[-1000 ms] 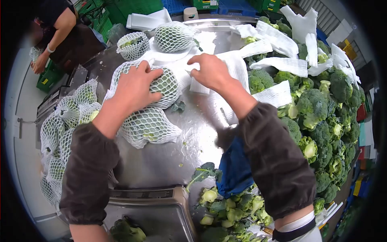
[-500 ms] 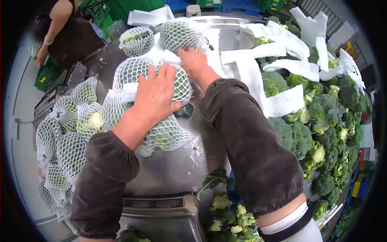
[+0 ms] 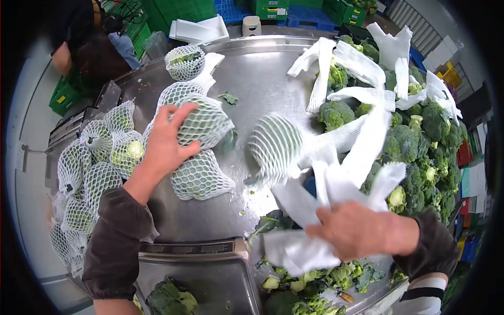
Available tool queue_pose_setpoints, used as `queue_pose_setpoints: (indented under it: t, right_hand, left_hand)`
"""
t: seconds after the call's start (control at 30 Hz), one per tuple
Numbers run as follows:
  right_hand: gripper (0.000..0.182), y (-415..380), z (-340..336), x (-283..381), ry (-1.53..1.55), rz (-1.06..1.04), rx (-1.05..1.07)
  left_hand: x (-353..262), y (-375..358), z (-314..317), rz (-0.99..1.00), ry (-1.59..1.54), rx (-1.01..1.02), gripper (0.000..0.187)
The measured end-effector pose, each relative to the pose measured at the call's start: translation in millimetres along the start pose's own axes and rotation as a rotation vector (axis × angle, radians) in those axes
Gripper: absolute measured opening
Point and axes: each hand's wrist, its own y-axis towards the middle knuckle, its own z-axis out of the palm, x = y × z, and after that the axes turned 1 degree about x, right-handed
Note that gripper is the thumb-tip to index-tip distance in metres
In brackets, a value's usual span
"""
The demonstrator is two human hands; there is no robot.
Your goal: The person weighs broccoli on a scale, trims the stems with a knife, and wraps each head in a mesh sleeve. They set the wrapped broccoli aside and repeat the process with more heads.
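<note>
**Asker:** Netted broccoli (image 3: 205, 123) — where does it sit, and who holds it?

**Describer:** It lies at the middle left of the steel table (image 3: 262, 79). The person's left hand (image 3: 165, 142) rests on its left side, fingers spread and curled over the white foam mesh. Another netted head (image 3: 199, 178) touches it on the near side.

**Asker:** And the right hand?

**Describer:** The right hand (image 3: 357, 231), near and to the right, is closed around a bunch of white foam sleeves (image 3: 336, 178). A blurred netted head (image 3: 275, 147) hangs among those sleeves, just right of the held broccoli.

**Asker:** What surrounds them?

**Describer:** Bare broccoli heads (image 3: 420, 136) are heaped along the right edge. More netted heads (image 3: 94, 163) pile up at the left. A scale (image 3: 202, 268) sits nearest, with green trimmings (image 3: 315, 283) beside it. Another person (image 3: 79, 37) stands at the far left.
</note>
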Motion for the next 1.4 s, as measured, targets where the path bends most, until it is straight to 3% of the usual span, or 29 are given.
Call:
queue_pose_setpoints:
  t: [0.03,0.1,0.13,0.17,0.2,0.23,0.3,0.33,0.4,0.47,0.53,0.57,0.63,0.7,0.73,0.8,0.87,0.93,1.0,1.07,1.1,1.13,1.2,1.27,1.33,1.4]
  right_hand:
    - [0.038,-13,-1,3,0.029,0.011,-0.055]
    - [0.040,-39,-24,-6,0.040,0.192,-0.368]
    - [0.043,-47,-27,-20,0.100,0.256,-0.613]
    - [0.043,-42,-33,-32,0.104,0.250,-0.963]
    - [0.041,-38,-36,-52,-0.062,0.376,-1.095]
    - [0.043,-27,-41,-69,-0.043,0.540,-1.134]
    - [0.045,12,-27,-125,-0.090,0.560,-1.078]
    - [0.044,35,-14,-147,-0.169,0.586,-0.844]
    - [0.054,75,-16,-111,-0.261,0.513,-0.762]
    - [0.048,86,-39,-81,0.047,0.294,-0.836]
    - [0.057,104,-48,-66,0.529,-0.008,-0.727]
    - [0.058,111,-48,-53,0.653,-0.127,-0.809]
    - [0.054,94,-72,-53,0.576,-0.017,-0.887]
    - [0.049,82,-83,-69,0.243,0.226,-1.057]
    - [0.048,70,-80,-84,-0.019,0.346,-1.144]
    - [0.049,44,-73,-105,-0.215,0.627,-1.126]
    - [0.050,4,-49,-133,-0.318,0.812,-1.035]
    - [0.064,-52,-5,-167,-0.405,0.833,-0.754]
    - [0.079,-80,-14,-137,-0.058,0.872,-0.437]
    - [0.091,-79,-28,-89,-0.416,1.129,-0.495]
    - [0.088,-73,-39,-74,-0.579,1.102,-0.582]
    - [0.086,-63,-48,-63,-0.742,1.074,-0.667]
    - [0.070,-26,-68,-52,-0.695,0.824,-0.950]
    - [0.054,36,-84,-75,-0.257,0.330,-1.152]
    - [0.031,127,-99,-109,0.016,0.099,-1.076]
    - [0.031,220,-106,-147,0.066,0.128,-1.035]
  left_hand:
    - [10,-3,1,0.018,0.001,-0.050,0.065]
    - [29,-12,3,0.013,-0.082,-0.122,0.066]
    - [37,-17,5,0.016,-0.163,-0.204,0.067]
    - [42,-23,9,-0.068,-0.488,-0.229,0.069]
    - [43,-27,6,-0.076,-0.485,-0.228,0.069]
    - [44,-30,1,-0.142,-0.615,-0.276,0.070]
    - [51,-33,-6,-0.271,-0.755,-0.359,0.068]
    - [57,-33,-11,-0.266,-0.753,-0.355,0.068]
    - [70,-35,-18,-0.562,-0.902,-0.472,0.063]
    - [66,-28,-37,-0.635,-0.953,-0.532,0.059]
    - [65,-22,-68,-0.835,-0.520,-0.396,0.058]
    - [57,-20,-75,-0.829,-0.517,-0.398,0.058]
    - [40,-24,-80,0.000,0.566,-0.596,0.058]
    - [-5,-18,-67,0.165,0.294,-0.389,0.058]
    - [-23,-16,-48,0.176,0.217,-0.215,0.059]
    - [-68,-6,-16,0.216,0.077,0.177,0.057]
    - [-71,-14,44,0.432,0.149,0.180,0.058]
    - [-77,-15,60,0.484,0.182,0.195,0.058]
    - [-84,-13,55,0.300,0.369,0.739,0.057]
    - [-70,-26,50,0.305,0.344,0.640,0.056]
    - [-61,-36,46,0.315,0.322,0.536,0.054]
    - [-55,-45,34,0.254,0.328,0.557,0.054]
    - [-38,-61,16,0.203,0.333,0.576,0.054]
    - [-20,-73,7,0.126,0.389,0.464,0.052]
    - [-10,-75,8,0.149,0.317,0.392,0.053]
    - [-1,-75,11,0.166,0.248,0.315,0.054]
